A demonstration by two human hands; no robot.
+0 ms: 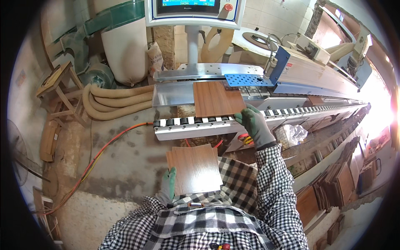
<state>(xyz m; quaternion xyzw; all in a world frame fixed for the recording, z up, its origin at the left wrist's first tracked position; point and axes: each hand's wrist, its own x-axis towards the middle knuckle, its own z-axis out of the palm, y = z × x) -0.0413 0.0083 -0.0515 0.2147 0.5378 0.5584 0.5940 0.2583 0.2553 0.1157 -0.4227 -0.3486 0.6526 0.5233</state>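
Stool [59, 89] of pale wood at the far left, and just beyond it the thick beige hoses [125, 99] loop round toward the machine. Below them runs an orange line [105, 146], curving across the floor up to the roller rail. Now the left hand [167, 183], gloved in grey and green: thumb flat over the near left edge of a small stack of boards [195, 168], the other fingers hidden underneath, so it has the stack clasped, held low before the checked apron. Straight above, one wood-grain board [218, 99] lies flat across the metal worktop [171, 96], its near edge by the white roller rail [187, 132]. Its far right corner meets the blue perforated plate [246, 80]; over or under, I cannot tell. And at its near right corner, the right hand [255, 125], gloved too, fingers bent and bunched at the edge; whether they pinch or only press, no telling. Far right, more brown panels [335, 187] stand leaning in a row.
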